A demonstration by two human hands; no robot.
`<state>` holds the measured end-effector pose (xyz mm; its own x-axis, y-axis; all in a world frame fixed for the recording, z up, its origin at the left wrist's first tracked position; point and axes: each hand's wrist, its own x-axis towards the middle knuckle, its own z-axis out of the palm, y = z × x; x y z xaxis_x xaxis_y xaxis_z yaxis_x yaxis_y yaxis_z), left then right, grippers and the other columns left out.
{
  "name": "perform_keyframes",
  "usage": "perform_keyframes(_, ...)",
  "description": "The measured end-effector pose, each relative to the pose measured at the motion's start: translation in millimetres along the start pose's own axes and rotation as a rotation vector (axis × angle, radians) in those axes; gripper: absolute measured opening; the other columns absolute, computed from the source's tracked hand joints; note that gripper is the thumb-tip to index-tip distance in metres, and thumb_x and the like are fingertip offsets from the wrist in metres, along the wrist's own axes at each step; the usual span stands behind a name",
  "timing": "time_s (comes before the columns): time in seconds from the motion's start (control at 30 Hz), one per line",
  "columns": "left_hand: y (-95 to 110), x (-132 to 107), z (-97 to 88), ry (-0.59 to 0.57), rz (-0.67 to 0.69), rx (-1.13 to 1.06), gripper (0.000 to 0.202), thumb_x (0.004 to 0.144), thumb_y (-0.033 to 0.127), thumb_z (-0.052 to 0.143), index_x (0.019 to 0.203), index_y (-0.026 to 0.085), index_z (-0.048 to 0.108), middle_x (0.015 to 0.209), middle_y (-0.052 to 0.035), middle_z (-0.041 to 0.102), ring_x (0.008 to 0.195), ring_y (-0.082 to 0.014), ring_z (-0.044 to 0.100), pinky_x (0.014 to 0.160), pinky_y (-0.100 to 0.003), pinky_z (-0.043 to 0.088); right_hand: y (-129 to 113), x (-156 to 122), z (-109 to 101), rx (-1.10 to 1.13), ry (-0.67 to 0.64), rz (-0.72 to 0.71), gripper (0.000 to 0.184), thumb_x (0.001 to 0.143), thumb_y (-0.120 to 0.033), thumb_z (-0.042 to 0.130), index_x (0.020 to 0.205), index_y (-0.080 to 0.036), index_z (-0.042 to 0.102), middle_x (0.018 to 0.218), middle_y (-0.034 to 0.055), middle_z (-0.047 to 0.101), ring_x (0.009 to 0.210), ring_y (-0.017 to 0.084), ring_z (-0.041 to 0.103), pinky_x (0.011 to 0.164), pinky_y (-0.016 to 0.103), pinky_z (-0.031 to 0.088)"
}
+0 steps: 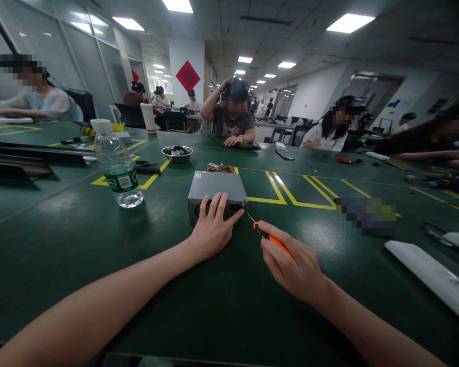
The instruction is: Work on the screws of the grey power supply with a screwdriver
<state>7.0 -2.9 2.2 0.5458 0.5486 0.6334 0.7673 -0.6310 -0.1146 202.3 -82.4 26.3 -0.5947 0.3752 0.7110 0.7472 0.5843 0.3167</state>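
Observation:
A grey metal computer power supply (218, 186) sits on the green table in front of me, a bundle of coloured wires at its far side. My left hand (214, 232) rests against its front face, fingers spread and their tips at the top edge, with the thumb stretched toward the right front corner. In my right hand (294, 262) is an orange and black screwdriver (274, 240), gripped by the handle. Its thin shaft points up and left to the unit's right front corner. Whether the tip touches a screw there is too small to tell.
Left of the power supply stands a clear water bottle (123, 173); behind it is a metal bowl (177, 154) of small dark parts. Yellow tape (309, 205) marks the table (156, 295). A long white case (432, 275) lies at right. Several people sit around the table.

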Motion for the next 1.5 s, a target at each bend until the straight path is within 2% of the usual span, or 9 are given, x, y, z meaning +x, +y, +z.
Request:
perform_keyframes(0.43,0.3,0.0,0.6,0.006,0.005,-0.006,0.047,0.080,0.025,0.053,0.126,0.030,0.046,0.139,-0.0132,0.028,0.130,-0.0332,0.022,0.104,-0.054,0.016,-5.5,3.8,-5.5,0.050,0.020,-0.034,0.012,0.081,-0.010,0.049,0.089,-0.016,0.056,0.106,0.0132,0.062,0.100,0.017,0.060,0.074,0.026,0.053)
perform_keyframes(0.67,-1.8,-0.5,1.5,0.025,0.015,-0.050,0.048,0.077,0.022,0.058,0.121,0.038,0.050,0.142,-0.0073,0.026,0.130,-0.0323,0.021,0.103,-0.053,0.016,-7.0,6.3,-1.1,0.112,0.024,-0.066,0.015,0.082,-0.007,0.047,0.090,-0.015,0.056,0.107,0.0140,0.062,0.106,0.018,0.057,0.079,0.027,0.053)
perform_keyframes(0.77,-2.0,-0.9,1.5,0.026,0.024,-0.057,0.046,0.078,0.021,0.057,0.120,0.038,0.051,0.142,-0.0063,0.025,0.131,-0.0318,0.019,0.104,-0.053,0.016,-6.7,5.2,4.7,0.143,0.012,-0.089,0.017,0.081,-0.007,0.048,0.093,-0.015,0.057,0.111,0.0142,0.060,0.110,0.020,0.054,0.082,0.029,0.053)
perform_keyframes(0.97,-0.9,-1.3,1.1,0.023,0.008,-0.057,0.043,0.079,0.023,0.056,0.120,0.035,0.051,0.140,-0.0082,0.026,0.131,-0.0315,0.019,0.104,-0.054,0.016,-6.1,3.6,14.5,0.146,0.002,-0.112,0.018,0.080,-0.008,0.050,0.097,-0.014,0.055,0.112,0.0149,0.059,0.115,0.021,0.050,0.086,0.032,0.051)
perform_keyframes(1.2,-1.9,-2.4,0.6,0.009,0.024,-0.070,0.034,0.080,0.024,0.053,0.114,0.027,0.055,0.141,-0.0132,0.025,0.132,-0.0327,0.018,0.104,-0.055,0.014,-7.4,2.8,13.1,0.184,0.002,-0.142,0.023,0.079,-0.006,0.051,0.100,-0.015,0.052,0.116,0.0153,0.055,0.118,0.022,0.047,0.087,0.034,0.051)
perform_keyframes(1.4,-2.9,-3.2,-1.7,-0.001,0.037,-0.031,0.039,0.082,0.027,0.050,0.119,0.017,0.050,0.139,-0.0190,0.028,0.131,-0.0342,0.020,0.104,-0.056,0.015,-6.2,1.6,12.6,0.207,0.015,-0.131,0.026,0.077,-0.004,0.052,0.101,-0.014,0.051,0.117,0.0168,0.052,0.118,0.022,0.046,0.086,0.035,0.051)
perform_keyframes(1.5,-3.3,-3.5,-1.4,-0.010,0.042,-0.027,0.041,0.082,0.029,0.050,0.121,0.016,0.049,0.139,-0.0200,0.027,0.131,-0.0346,0.019,0.104,-0.055,0.015,-6.0,3.1,11.6,0.209,0.047,-0.135,0.027,0.077,-0.003,0.053,0.102,-0.014,0.049,0.117,0.0171,0.052,0.117,0.022,0.047,0.085,0.035,0.052)
